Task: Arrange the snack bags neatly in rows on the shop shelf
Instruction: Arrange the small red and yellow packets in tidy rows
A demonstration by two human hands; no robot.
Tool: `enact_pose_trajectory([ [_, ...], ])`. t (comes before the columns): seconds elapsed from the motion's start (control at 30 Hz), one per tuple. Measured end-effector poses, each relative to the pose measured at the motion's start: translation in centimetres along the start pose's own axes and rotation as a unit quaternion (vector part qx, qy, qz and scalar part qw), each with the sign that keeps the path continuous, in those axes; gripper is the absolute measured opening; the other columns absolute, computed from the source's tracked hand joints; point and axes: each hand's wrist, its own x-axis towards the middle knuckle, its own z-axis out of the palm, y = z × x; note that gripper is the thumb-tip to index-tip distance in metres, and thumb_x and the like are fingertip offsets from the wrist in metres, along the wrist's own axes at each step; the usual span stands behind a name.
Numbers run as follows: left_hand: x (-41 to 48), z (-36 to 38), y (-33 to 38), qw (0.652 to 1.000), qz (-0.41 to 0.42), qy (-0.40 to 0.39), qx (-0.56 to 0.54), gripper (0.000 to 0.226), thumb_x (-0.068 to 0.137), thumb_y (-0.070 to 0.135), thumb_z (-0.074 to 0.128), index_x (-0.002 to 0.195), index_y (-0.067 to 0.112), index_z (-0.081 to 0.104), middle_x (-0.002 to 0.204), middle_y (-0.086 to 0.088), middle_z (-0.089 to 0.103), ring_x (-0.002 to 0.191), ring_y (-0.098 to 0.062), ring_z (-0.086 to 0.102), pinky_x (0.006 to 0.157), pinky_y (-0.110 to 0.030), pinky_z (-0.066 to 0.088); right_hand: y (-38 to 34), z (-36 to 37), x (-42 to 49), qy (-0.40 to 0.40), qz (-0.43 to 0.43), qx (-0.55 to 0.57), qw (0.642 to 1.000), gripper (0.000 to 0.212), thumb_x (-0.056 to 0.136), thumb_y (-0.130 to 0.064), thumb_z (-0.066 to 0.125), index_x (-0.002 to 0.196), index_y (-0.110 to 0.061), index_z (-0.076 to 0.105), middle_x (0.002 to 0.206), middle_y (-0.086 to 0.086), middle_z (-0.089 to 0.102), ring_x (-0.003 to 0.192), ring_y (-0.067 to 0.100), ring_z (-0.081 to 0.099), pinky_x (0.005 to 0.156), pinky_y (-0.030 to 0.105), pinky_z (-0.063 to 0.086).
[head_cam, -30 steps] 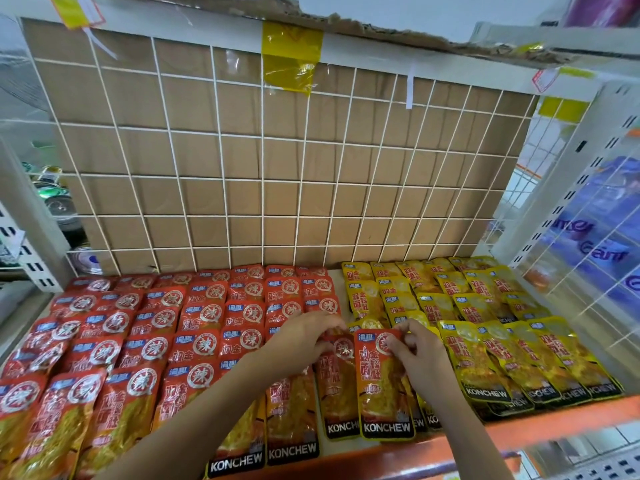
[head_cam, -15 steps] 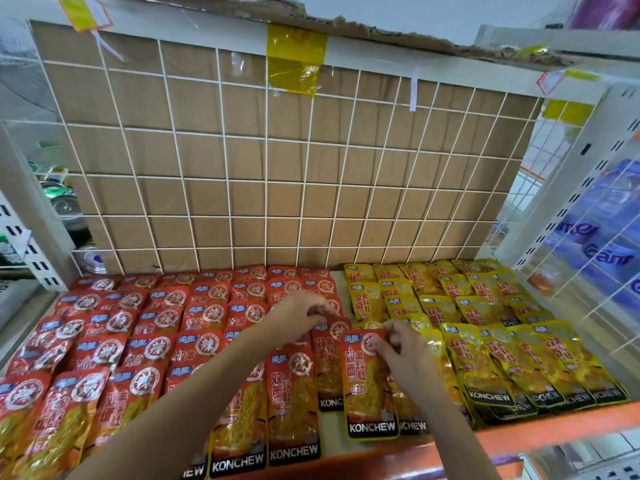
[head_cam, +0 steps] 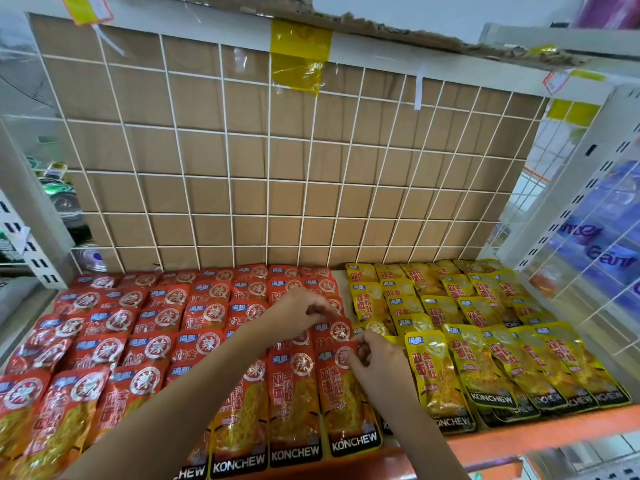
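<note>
Two bare hands at the seam between the red snack bags (head_cam: 138,323) and the yellow snack bags (head_cam: 467,323), both lots lying flat in overlapping rows on the shelf (head_cam: 519,441). Right hand (head_cam: 375,358) pinching the upper right corner of the front red bag (head_cam: 346,403), thumb and curled fingers closed on its edge. That bag flat at the front lip, rightmost of the red rows, KONCHEW printed on its lower end. Left hand (head_cam: 298,311) further back over the same column, fingers curled downward onto the red packs. Fingertips hidden behind the knuckles, so impossible to tell whether gripping a pack or merely resting on it. Beneath the right wrist, a yellow pack mostly covered. Several front red packs masked by the left forearm, the leftmost ones cut off at the picture's edge. Behind, a white wire grid (head_cam: 242,150) against brown cardboard, with a strip of yellow tape (head_cam: 299,57) at the top. At the right, blue packs (head_cam: 606,251) behind a wire side panel, lettering blurred and only partly legible.
</note>
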Motion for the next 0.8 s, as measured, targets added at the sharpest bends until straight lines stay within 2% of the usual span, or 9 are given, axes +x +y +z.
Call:
enact_pose_trajectory([
  [0.13,-0.2,0.0,0.0,1.0,0.005,0.0,0.009,0.024,0.091,0.013,0.056,0.11,0.022,0.066,0.112,0.006,0.067,0.102,-0.005,0.06,0.091,-0.021,0.048,-0.1,0.5,-0.2,0.019,-0.003,0.006,1.0,0.015,0.087,-0.027,0.063,0.098,-0.017,0.058,0.062,-0.014,0.044,0.056,0.0,0.043,0.051,0.012,0.032],
  [0.4,-0.3,0.0,0.0,1.0,0.005,0.007,0.029,0.024,0.091,0.014,0.055,0.112,0.023,0.064,0.113,0.006,0.065,0.1,-0.003,0.058,0.087,-0.017,0.047,-0.4,1.1,-0.7,0.065,0.0,0.01,0.998,0.017,0.087,-0.023,0.063,0.101,-0.015,0.059,0.061,-0.015,0.044,0.055,-0.003,0.041,0.049,0.01,0.03],
  [0.47,-0.6,0.0,0.1,0.999,0.011,0.02,0.036,0.024,0.092,0.015,0.055,0.113,0.022,0.063,0.113,0.006,0.064,0.099,-0.002,0.055,0.088,-0.017,0.046,-0.4,1.1,-0.8,0.065,-0.01,0.005,0.998,0.018,0.087,-0.024,0.063,0.102,-0.014,0.059,0.065,-0.012,0.047,0.056,-0.002,0.042,0.051,0.009,0.031],
  [0.53,-1.2,-0.1,0.3,0.998,0.024,0.041,0.047,0.023,0.092,0.018,0.054,0.114,0.022,0.061,0.114,0.006,0.061,0.098,-0.001,0.051,0.09,-0.018,0.044,-0.3,1.1,-1.0,0.07,-0.017,-0.006,0.997,0.023,0.086,-0.024,0.064,0.105,-0.012,0.06,0.08,-0.006,0.055,0.061,0.003,0.048,0.057,0.015,0.04],
  [0.6,-2.1,-0.2,0.2,0.996,0.021,0.072,0.046,0.025,0.093,0.019,0.053,0.117,0.022,0.059,0.118,0.005,0.059,0.104,-0.002,0.05,0.094,-0.018,0.042,-0.1,1.3,-1.0,0.094,-0.04,-0.017,0.995,0.028,0.083,-0.022,0.067,0.108,-0.011,0.06,0.099,0.001,0.059,0.07,0.01,0.058,0.061,0.021,0.047],
  [0.67,-3.3,-0.2,-0.1,0.992,-0.001,0.114,0.044,0.029,0.093,0.021,0.052,0.122,0.024,0.056,0.128,0.005,0.054,0.119,-0.008,0.046,0.103,-0.023,0.036,0.1,1.3,-1.2,0.108,-0.073,-0.012,0.991,0.035,0.085,-0.029,0.063,0.115,-0.013,0.058,0.113,0.001,0.057,0.088,0.012,0.061,0.071,0.02,0.048],
  [0.73,-4.9,-0.2,0.0,0.989,-0.022,0.13,0.061,0.035,0.095,0.023,0.05,0.13,0.026,0.05,0.14,0.003,0.044,0.132,-0.013,0.036,0.108,-0.027,0.029,-0.1,1.3,-1.3,0.061,-0.096,-0.002,0.994,0.056,0.087,-0.049,0.04,0.132,-0.017,0.047,0.135,-0.006,0.043,0.117,0.006,0.047,0.092,0.019,0.039],
  [0.8,-6.6,0.0,0.3,0.988,-0.047,0.108,0.103,0.043,0.097,0.029,0.044,0.14,0.026,0.037,0.147,0.006,0.034,0.137,-0.012,0.026,0.111,-0.026,0.02,-0.2,1.7,-1.5,-0.008,-0.108,-0.008,0.994,0.075,0.081,-0.06,0.018,0.144,-0.02,0.029,0.15,-0.011,0.02,0.135,0.001,0.021,0.107,0.019,0.022],
])
